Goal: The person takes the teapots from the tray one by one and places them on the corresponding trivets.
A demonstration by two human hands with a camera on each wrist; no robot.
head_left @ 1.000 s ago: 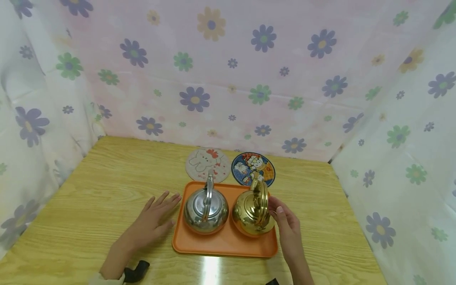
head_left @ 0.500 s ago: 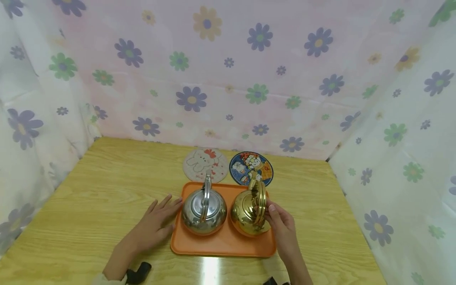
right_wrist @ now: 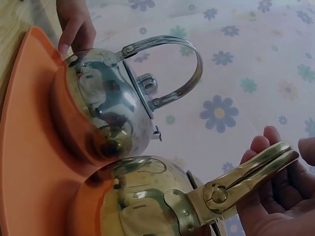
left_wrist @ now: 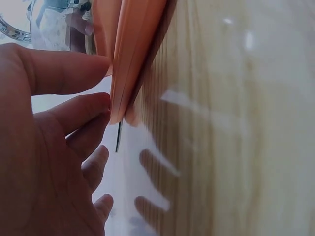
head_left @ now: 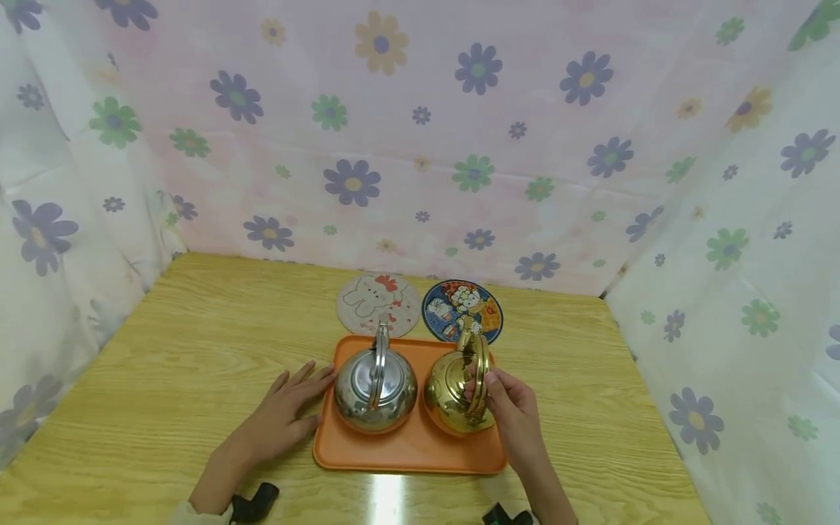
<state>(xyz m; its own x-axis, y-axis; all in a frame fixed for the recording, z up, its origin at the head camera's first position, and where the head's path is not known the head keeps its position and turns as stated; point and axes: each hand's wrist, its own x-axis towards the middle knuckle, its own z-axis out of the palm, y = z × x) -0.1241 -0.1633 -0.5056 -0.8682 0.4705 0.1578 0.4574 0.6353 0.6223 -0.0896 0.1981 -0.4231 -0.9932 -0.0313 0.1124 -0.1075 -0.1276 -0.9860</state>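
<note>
On an orange tray [head_left: 407, 459] stand two kettles side by side, both with arched handles. The silver kettle [head_left: 367, 412] is on the left and the gold kettle [head_left: 442, 408] on the right. My right hand [head_left: 518, 423] holds the gold kettle's handle [right_wrist: 241, 179], fingers curled through the arch from the right. In the right wrist view the thumb lies at the handle's other side. My left hand [head_left: 278, 419], fingers spread and relaxed, has its fingertips right at the tray's left edge; the left wrist view shows thumb and fingers against the rim.
Behind the tray lie two round mats, a pale rabbit mat [head_left: 367, 295] and a dark blue cartoon mat [head_left: 448, 310]. A flower-print curtain [head_left: 420, 131] closes off the back and both sides of the wooden table [head_left: 216, 328].
My right hand has moved left from beside the gold kettle, and its fingers have gone through and round the handle. My left fingertips have come up to the tray's edge.
</note>
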